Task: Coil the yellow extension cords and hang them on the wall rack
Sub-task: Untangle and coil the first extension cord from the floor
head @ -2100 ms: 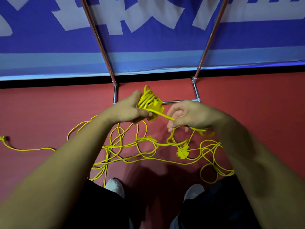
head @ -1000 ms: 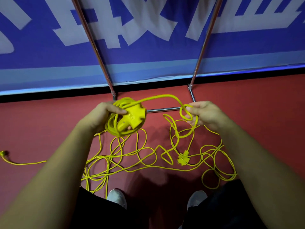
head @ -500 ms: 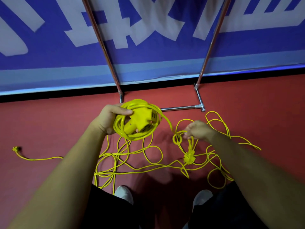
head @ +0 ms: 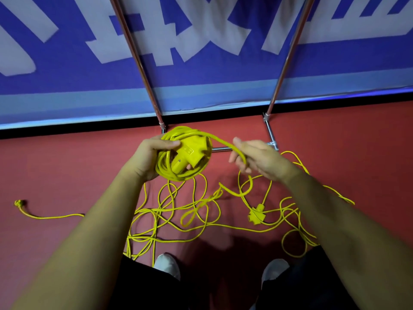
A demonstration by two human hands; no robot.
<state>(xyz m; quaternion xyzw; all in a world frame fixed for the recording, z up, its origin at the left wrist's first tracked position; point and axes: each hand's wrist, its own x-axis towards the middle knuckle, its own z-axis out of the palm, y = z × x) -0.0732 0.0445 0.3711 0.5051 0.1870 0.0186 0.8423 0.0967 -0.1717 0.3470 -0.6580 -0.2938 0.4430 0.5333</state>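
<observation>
My left hand (head: 149, 158) grips a round coil of yellow extension cord (head: 178, 173) with its yellow socket block (head: 190, 153) in the middle. From the top of the coil a strand runs right into my right hand (head: 259, 161), which holds it and lets it hang down in a loop. Beneath both hands the loose yellow cord (head: 178, 211) lies tangled on the red floor. A second yellow socket block (head: 257, 214) rests on the floor under my right forearm. A yellow plug end (head: 19, 203) lies far left.
The metal rack's two slanted poles (head: 138, 61) rise against a blue and white banner (head: 201, 41). Its base bar (head: 220, 149) lies on the floor just behind my hands. My two white shoes (head: 167, 265) stand at the tangle's near edge.
My right hand has come up from the floor tangle with a strand and now holds it level with the coil. The coil in my left hand has grown since the earliest frame.
</observation>
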